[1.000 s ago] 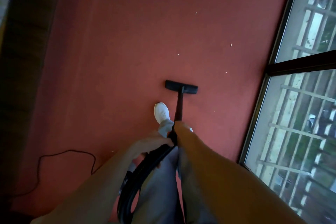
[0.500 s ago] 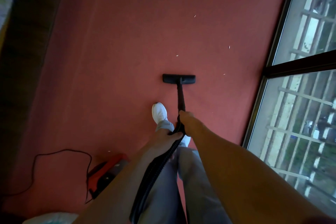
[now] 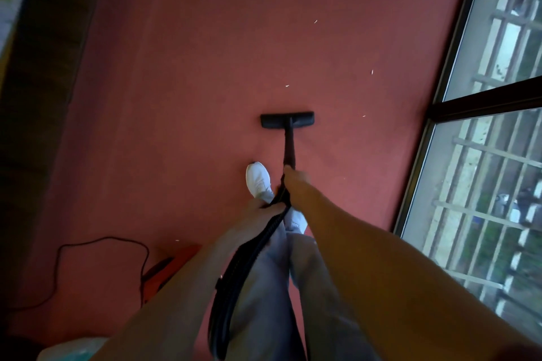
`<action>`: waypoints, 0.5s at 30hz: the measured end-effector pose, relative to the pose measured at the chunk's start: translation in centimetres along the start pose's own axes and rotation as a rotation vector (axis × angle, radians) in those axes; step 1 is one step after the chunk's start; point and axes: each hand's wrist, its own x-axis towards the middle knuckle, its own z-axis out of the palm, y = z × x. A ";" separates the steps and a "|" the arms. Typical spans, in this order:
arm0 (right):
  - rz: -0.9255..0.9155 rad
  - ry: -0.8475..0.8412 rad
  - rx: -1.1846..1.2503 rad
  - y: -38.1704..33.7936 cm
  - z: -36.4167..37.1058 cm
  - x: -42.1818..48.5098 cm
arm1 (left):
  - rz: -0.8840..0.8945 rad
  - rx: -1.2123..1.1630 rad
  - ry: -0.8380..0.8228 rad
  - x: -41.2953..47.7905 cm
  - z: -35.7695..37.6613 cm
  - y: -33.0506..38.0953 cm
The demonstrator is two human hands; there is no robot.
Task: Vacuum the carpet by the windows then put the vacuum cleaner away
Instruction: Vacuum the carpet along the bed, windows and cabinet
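The black floor nozzle (image 3: 287, 119) lies flat on the red carpet (image 3: 181, 73), joined to a black wand (image 3: 289, 145). My right hand (image 3: 294, 180) grips the wand's upper end. My left hand (image 3: 261, 214) holds the ribbed black hose (image 3: 234, 278) just behind it. The hose runs down past my grey trouser leg. The red vacuum body (image 3: 167, 268) sits at the lower left, partly hidden by my left forearm. Small white specks lie on the carpet beyond and right of the nozzle.
Tall windows (image 3: 498, 155) with a dark frame run along the right side. A black power cord (image 3: 96, 246) loops over the carpet at lower left. Dark furniture (image 3: 38, 97) borders the left. My white shoe (image 3: 258, 177) stands left of the wand.
The nozzle has slid forward, away from my foot, as both arms stretched out. The red vacuum body has come into view at lower left.
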 end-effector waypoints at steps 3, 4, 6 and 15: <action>-0.064 0.015 0.084 -2.9 -0.4 -0.1 | 0.058 -0.118 0.054 -0.2 0.2 0.8; -0.074 0.014 0.102 -3.5 -0.5 -0.2 | 0.073 -0.130 0.050 0.0 0.1 1.0; -0.073 0.016 0.132 -4.2 -0.6 -0.4 | 0.086 -0.156 0.048 0.2 -0.3 1.5; 0.006 0.001 0.206 -5.9 1.4 1.1 | 0.054 -0.208 0.046 3.2 -2.4 2.1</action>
